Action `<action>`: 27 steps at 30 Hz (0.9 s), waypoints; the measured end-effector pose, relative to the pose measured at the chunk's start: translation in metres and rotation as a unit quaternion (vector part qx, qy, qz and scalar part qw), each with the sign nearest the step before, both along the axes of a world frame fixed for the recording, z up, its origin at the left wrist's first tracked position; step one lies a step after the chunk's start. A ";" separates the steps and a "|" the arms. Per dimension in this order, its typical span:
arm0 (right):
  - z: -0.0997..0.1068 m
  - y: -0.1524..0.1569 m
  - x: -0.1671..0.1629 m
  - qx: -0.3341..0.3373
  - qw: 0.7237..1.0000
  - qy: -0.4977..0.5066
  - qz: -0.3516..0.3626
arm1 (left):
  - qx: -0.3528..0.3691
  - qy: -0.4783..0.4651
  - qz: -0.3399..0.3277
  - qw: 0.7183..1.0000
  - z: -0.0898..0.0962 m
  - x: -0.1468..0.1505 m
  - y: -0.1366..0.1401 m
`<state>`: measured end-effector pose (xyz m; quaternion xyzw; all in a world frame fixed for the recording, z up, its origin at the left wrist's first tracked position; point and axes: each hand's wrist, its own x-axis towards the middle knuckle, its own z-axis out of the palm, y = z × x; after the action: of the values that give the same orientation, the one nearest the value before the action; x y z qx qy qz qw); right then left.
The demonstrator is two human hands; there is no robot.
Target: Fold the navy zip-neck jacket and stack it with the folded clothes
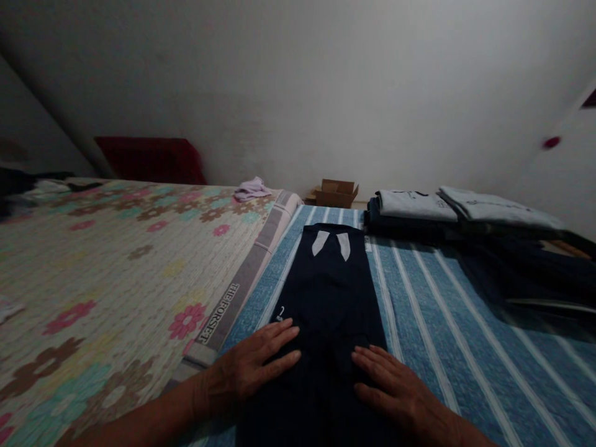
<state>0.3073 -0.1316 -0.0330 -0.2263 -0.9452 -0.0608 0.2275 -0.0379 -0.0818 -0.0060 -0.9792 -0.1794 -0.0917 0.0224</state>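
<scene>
Stretching lengthwise near to far, dark garment (333,292), white patches (343,246) farthest, left hand (251,366), right hand (395,386) resting flat on it, released

The scene is being viewed by one camera, which is being worn on the person's head. The view is being directed forward and down, over the left hand (249,366) and the right hand (395,386), which are being shown quite near, in the lower part. The dark garment (333,288) is being looked at along its length, its near end being cut by the lower edge. On the left the flowered cover (125,248) is being taken in, on the right the striped cover (421,329). The upper part is being filled by the pale wall (298,81), which is being faced from farther away.
</scene>
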 end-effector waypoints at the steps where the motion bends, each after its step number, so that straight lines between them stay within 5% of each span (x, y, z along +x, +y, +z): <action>1: 0.000 0.001 -0.001 0.001 1.000 -0.004 0.001 | -0.015 0.011 -0.005 1.000 0.001 0.000 0.001; 8: 0.022 0.008 0.001 -0.062 0.997 -0.029 0.023 | -0.080 0.024 -0.018 0.996 0.008 0.004 0.008; 13: 0.032 0.014 0.010 -0.154 0.986 0.061 0.028 | -0.118 -0.001 -0.012 0.993 0.028 0.011 0.015; 18: 0.031 0.026 0.019 -0.272 0.946 0.171 0.044 | -0.174 -0.051 0.010 0.983 0.054 0.019 0.020; 27: 0.091 0.005 0.041 -0.342 0.923 0.163 0.069 | -0.207 -0.106 -0.010 0.973 0.062 0.037 -0.029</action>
<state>0.3482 -0.1266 0.0576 -0.2316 -0.8714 0.3198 0.2910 -0.0011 -0.1110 0.0555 -0.9492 -0.1856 -0.1557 -0.2008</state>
